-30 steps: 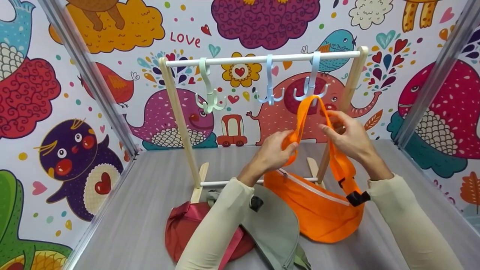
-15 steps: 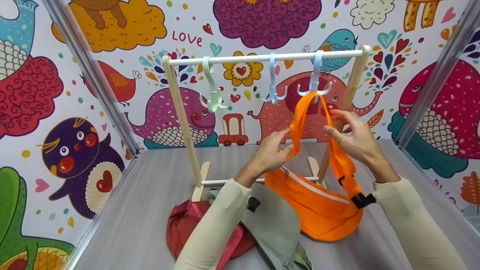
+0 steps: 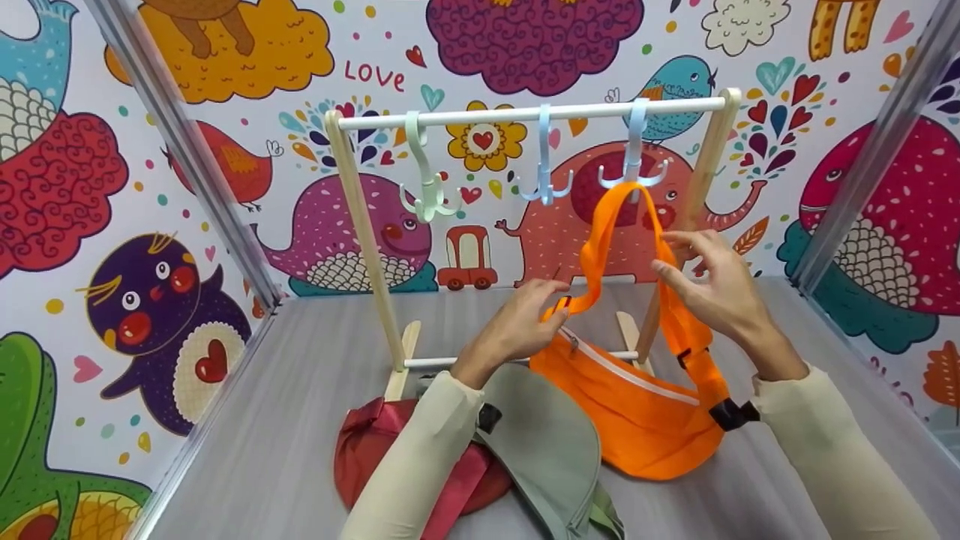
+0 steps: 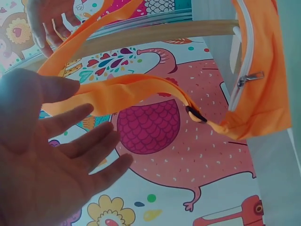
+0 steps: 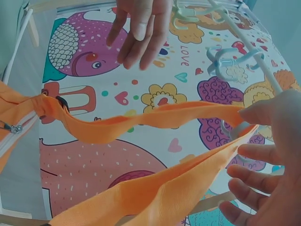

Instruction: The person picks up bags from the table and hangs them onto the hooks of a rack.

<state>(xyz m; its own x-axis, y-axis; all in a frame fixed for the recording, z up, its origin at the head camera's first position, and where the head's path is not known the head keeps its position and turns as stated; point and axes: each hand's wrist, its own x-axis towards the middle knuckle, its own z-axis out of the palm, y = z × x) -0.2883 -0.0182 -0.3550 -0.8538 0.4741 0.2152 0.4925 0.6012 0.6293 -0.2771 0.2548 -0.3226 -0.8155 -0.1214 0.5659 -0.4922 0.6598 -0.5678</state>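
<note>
An orange waist bag [image 3: 637, 427] stands on the floor with its strap [image 3: 600, 232] looped up at the right-hand blue hook [image 3: 634, 154]. My left hand [image 3: 514, 322] is beside the strap's lower left part, near its black slider. In the left wrist view that hand [image 4: 56, 150] has spread, loose fingers and grips nothing. My right hand [image 3: 720, 289] is at the strap's right side, thumb and forefinger apart around it. The right wrist view shows the same hand [image 5: 268, 174] with fingers spread, the strap close by its thumb. A black buckle [image 3: 731, 414] dangles near the right sleeve.
A wooden rack [image 3: 364, 240] with a white top bar [image 3: 480, 115] also bears a green hook [image 3: 429, 176] and another blue hook [image 3: 545, 161]. A grey-green bag [image 3: 547, 442] and a red bag [image 3: 375, 442] lie in front, partly behind the left forearm. Patterned walls enclose the area.
My left hand has let go of the strap and drawn away down and left; the strap's left side now hangs free. My right hand has loosened and shifted slightly right and down.
</note>
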